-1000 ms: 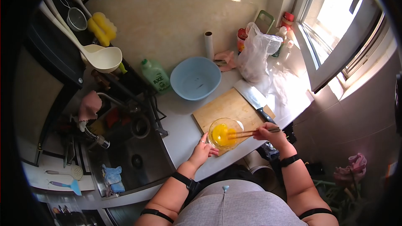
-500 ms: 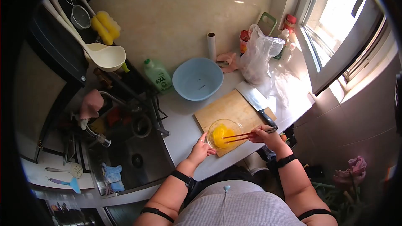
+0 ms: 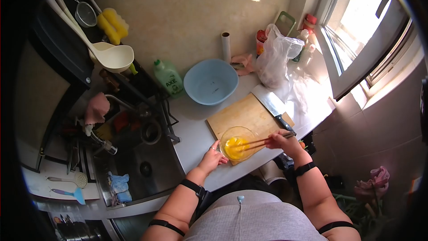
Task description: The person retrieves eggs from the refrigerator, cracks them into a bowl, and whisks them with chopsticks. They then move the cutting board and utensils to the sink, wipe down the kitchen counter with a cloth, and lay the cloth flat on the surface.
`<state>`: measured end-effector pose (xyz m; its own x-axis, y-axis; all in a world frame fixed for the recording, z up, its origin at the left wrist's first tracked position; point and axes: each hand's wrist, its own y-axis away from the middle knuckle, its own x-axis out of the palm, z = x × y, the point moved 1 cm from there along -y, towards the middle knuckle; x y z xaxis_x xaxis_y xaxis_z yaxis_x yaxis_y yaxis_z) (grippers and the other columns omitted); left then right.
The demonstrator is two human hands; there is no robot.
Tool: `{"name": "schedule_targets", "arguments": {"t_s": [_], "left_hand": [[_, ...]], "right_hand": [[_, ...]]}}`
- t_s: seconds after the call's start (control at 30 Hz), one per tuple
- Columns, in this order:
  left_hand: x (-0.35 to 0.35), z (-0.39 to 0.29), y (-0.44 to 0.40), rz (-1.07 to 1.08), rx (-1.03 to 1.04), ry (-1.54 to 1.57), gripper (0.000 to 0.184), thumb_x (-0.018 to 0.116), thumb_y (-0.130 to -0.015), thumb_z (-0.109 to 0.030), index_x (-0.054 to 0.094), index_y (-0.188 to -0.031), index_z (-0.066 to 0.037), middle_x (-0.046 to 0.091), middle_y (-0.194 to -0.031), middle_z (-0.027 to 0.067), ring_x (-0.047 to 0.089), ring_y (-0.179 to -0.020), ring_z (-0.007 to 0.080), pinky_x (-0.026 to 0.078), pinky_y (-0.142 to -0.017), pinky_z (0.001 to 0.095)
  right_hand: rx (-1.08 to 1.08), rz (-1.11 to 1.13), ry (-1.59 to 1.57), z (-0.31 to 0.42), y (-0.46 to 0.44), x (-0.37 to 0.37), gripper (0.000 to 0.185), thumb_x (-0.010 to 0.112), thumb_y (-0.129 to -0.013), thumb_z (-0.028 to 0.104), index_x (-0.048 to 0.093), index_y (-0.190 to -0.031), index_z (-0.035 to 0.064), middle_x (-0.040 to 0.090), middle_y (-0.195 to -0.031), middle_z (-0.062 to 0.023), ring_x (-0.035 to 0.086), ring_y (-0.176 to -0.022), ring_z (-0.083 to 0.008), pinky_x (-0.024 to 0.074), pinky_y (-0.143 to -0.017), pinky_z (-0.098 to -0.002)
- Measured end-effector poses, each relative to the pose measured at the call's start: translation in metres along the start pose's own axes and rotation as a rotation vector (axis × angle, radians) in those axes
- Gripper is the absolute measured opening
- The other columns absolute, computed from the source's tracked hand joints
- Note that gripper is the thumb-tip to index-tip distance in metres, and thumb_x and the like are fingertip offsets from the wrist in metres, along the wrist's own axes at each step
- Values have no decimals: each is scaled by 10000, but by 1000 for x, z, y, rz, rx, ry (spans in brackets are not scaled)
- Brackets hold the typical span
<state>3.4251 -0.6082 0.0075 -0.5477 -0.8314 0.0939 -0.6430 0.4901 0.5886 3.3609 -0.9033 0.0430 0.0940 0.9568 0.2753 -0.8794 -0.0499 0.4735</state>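
Note:
A clear glass bowl [image 3: 244, 130] rests on the near left corner of the wooden cutting board [image 3: 243, 111], with yellow beaten egg [image 3: 235, 147] inside. My left hand [image 3: 213, 157] grips the bowl's left side, fingers against the glass. In my right hand [image 3: 282, 141] is a pair of chopsticks [image 3: 260, 143], held closed between the fingers, their tips down in the egg. Just beyond that hand a kitchen knife [image 3: 271, 103] lies along the board's right edge, its black handle toward me.
Behind the board stand a blue basin [image 3: 211, 81], a green detergent bottle [image 3: 168, 78] and a plastic bag [image 3: 277, 58]. On the left is a sink [image 3: 156, 169] with a blue cloth [image 3: 119, 186]. The open window [image 3: 372, 40] juts in at right.
The chopsticks have shifted within the bowl and the egg's surface has changed shape. My right hand has moved slightly up. My left hand stays on the bowl.

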Motion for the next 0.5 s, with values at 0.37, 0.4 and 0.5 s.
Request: {"name": "schedule_targets", "arguments": {"t_s": [0.37, 0.4, 0.5], "left_hand": [[0, 2, 4, 7, -54, 66, 669, 402, -884, -53, 27, -1434, -120, 613, -861, 126, 596, -686, 126, 467, -587, 206], [1, 2, 4, 13, -48, 67, 667, 400, -887, -57, 25, -1434, -122, 612, -862, 124, 595, -685, 126, 467, -585, 207], [0, 0, 5, 14, -57, 58, 666, 404, -891, -63, 24, -1434, -122, 610, -864, 123, 597, -689, 126, 468, -587, 208]], "right_hand": [[-59, -8, 23, -2, 0, -1, 210, 510, -910, 166, 560, -951, -34, 638, -920, -151, 648, -840, -226, 530, -776, -306], [-59, -8, 22, 0, 2, -1, 210, 510, -910, 166, 560, -951, -34, 638, -920, -151, 648, -840, -226, 530, -776, -306], [-207, -70, -15, 9, 7, -4, 202, 521, -905, 146, 569, -969, -40, 640, -919, -140, 644, -858, -214, 528, -779, -296]]}}
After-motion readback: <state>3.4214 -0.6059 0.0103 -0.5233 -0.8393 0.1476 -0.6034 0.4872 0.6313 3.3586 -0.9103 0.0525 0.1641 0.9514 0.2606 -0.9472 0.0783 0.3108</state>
